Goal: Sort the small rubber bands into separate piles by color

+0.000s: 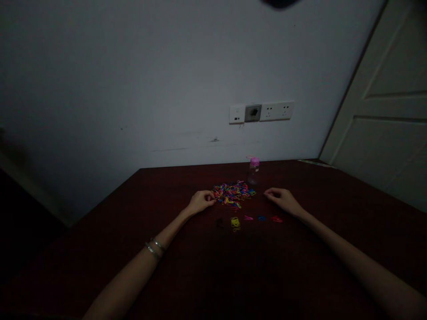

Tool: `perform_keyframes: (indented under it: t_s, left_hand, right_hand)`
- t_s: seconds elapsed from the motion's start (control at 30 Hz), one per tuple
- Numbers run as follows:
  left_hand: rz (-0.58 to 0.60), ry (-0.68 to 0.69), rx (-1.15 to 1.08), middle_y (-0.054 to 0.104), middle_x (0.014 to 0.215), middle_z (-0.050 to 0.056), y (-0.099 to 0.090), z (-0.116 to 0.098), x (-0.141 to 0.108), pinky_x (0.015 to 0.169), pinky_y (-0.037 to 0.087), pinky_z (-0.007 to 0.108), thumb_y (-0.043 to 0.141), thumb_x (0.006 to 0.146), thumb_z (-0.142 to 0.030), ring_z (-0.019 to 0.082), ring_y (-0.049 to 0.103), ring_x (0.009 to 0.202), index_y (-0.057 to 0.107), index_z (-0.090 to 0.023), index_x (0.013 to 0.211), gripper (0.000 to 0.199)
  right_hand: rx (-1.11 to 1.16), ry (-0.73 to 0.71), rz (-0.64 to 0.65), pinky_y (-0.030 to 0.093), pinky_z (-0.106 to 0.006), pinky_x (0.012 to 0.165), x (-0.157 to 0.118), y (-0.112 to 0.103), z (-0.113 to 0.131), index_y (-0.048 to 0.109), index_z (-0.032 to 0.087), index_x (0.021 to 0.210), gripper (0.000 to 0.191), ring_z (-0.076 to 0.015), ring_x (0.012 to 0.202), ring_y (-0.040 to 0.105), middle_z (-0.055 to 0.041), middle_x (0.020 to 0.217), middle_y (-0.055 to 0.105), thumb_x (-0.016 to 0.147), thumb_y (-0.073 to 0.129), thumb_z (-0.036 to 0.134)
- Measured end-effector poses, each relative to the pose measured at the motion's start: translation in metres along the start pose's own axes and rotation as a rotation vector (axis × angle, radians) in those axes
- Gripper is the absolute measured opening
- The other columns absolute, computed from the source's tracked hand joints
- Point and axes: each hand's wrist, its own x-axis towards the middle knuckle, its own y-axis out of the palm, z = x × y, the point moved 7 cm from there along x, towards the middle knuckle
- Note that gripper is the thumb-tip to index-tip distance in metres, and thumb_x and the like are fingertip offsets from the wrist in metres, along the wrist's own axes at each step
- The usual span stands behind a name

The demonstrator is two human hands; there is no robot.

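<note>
On the table [167, 182], my left hand [200, 201] curls at the pile of multicoloured loops [233, 192]; my right hand [286, 201], fingertips close together, is right of it. I can't tell if either holds one.

2 hands [202, 202] [285, 201], 1 btl [254, 171], 1 lg mixed pile [232, 192], 5 sm color grps [235, 222], 2 bangles [152, 251]

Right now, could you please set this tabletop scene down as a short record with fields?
Left side: left hand at the left edge of the multicoloured pile
Right side: right hand, apart from the pile; grip unclear
Near row, left to right: dark group, yellow group, pink group, blue group, red group
Container: clear bottle, upright, pink lid
Surface: dark red table
</note>
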Motion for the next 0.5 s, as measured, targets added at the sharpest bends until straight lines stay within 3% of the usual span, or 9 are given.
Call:
perform_keyframes:
  t_s: [0.5]
  left_hand:
    - [-0.008, 0.019, -0.024, 0.062, 0.075, 0.002, -0.0016, 0.0011, 0.0006, 0.058, 0.036, 0.02, 0.053, 0.07, -0.029, 0.011, 0.05, 0.064, 0.067, -0.015, 0.077, 0.021]
  right_hand:
    - [-0.025, -0.026, 0.004, 0.043, -0.028, 0.066, -0.0019, 0.0003, 0.0061, 0.064, 0.016, 0.083, 0.028, -0.0188, 0.074, 0.059, -0.0048, 0.08, 0.067, 0.074, 0.047, 0.036]
